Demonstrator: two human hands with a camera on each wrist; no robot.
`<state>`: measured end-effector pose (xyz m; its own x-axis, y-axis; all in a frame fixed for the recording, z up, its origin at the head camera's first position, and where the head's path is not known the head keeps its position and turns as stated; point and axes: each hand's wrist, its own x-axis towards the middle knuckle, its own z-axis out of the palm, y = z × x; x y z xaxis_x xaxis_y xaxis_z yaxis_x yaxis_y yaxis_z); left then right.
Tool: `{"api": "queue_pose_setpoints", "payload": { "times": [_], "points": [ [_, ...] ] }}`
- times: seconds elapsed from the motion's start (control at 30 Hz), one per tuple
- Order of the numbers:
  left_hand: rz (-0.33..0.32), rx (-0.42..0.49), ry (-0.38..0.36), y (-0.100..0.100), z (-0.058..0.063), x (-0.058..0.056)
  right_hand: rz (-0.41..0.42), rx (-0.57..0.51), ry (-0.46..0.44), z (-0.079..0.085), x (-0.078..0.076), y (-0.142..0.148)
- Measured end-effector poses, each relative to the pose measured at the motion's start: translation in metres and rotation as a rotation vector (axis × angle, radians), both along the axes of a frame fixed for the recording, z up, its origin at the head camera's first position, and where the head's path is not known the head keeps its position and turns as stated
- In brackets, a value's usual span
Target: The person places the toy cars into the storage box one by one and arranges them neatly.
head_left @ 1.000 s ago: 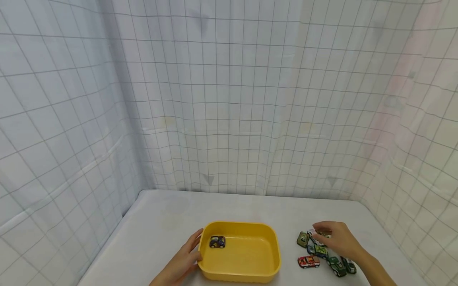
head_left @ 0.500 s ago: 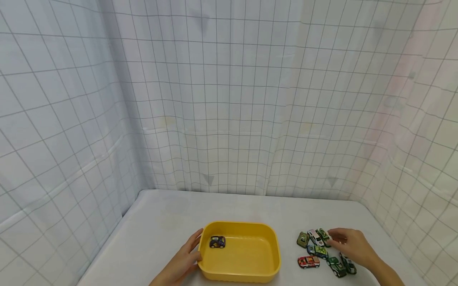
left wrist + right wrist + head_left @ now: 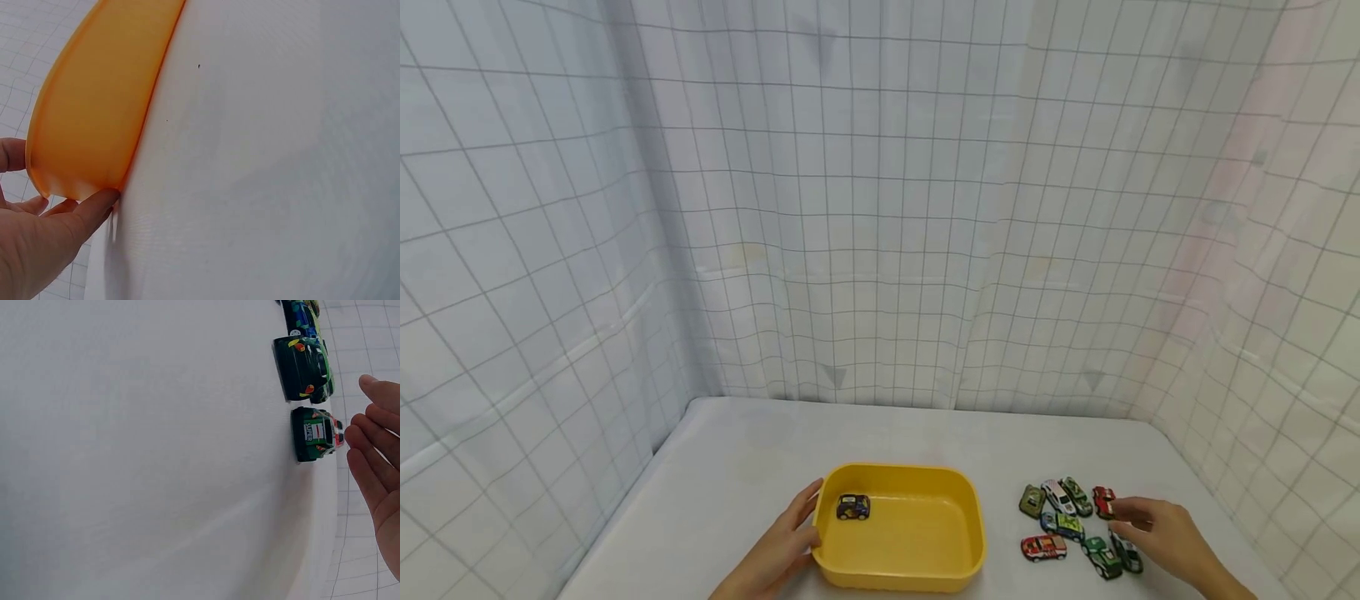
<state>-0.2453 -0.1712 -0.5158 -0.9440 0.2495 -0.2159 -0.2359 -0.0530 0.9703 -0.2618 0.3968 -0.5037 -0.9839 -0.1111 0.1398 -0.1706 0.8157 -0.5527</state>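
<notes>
Moved down and right since the earlier frame with bare right hand (image 3: 1163, 533), fingers relaxed, grasping nothing, beside small red toy car (image 3: 1104, 502) at lower right. Gripping yellow rectangular plastic tray (image 3: 917, 533), lower centre, with left hand (image 3: 775, 550). Advisable: pinch squarely, clear of dark green-and-white toy car (image 3: 1127, 556).

Grips the end of an orange-yellow tray (image 3: 100, 94) with the left hand (image 3: 44, 240), setting one digit on its rim and another at its base corner, just beside a white tabletop (image 3: 262, 131). Shows gridded cloth (image 3: 28, 47) beyond the tray and hand, and tiny dark specks (image 3: 199, 65) on the tabletop.
</notes>
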Motion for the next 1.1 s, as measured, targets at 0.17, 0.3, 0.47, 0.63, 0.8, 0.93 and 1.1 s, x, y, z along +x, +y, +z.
{"api": "queue_pose_setpoints", "payload": {
  "times": [0.17,0.3,0.47,0.63,0.8,0.93,1.1],
  "points": [
    [0.009,-0.004,-0.01,0.001,-0.001,-0.002,-0.037,0.002,-0.049,-0.004,0.006,0.006],
    [0.017,-0.022,-0.029,0.002,-0.002,-0.002,-0.053,0.003,-0.098,-0.01,0.01,0.01],
    [0.022,-0.017,-0.032,0.001,-0.002,-0.001,-0.081,0.0,-0.142,-0.016,0.012,0.012],
    [0.016,0.009,-0.014,0.0,-0.003,-0.001,-0.099,-0.028,-0.115,-0.02,0.014,0.013],
    [0.012,0.026,-0.016,-0.001,-0.004,-0.002,-0.137,0.022,-0.131,-0.022,0.014,0.01],
    [0.015,0.022,-0.026,0.0,-0.005,-0.003,-0.137,0.029,-0.151,-0.022,0.014,0.012],
    [0.016,0.021,-0.026,0.0,-0.003,-0.002,-0.13,0.038,-0.179,-0.023,0.01,0.014]
  ]
}}
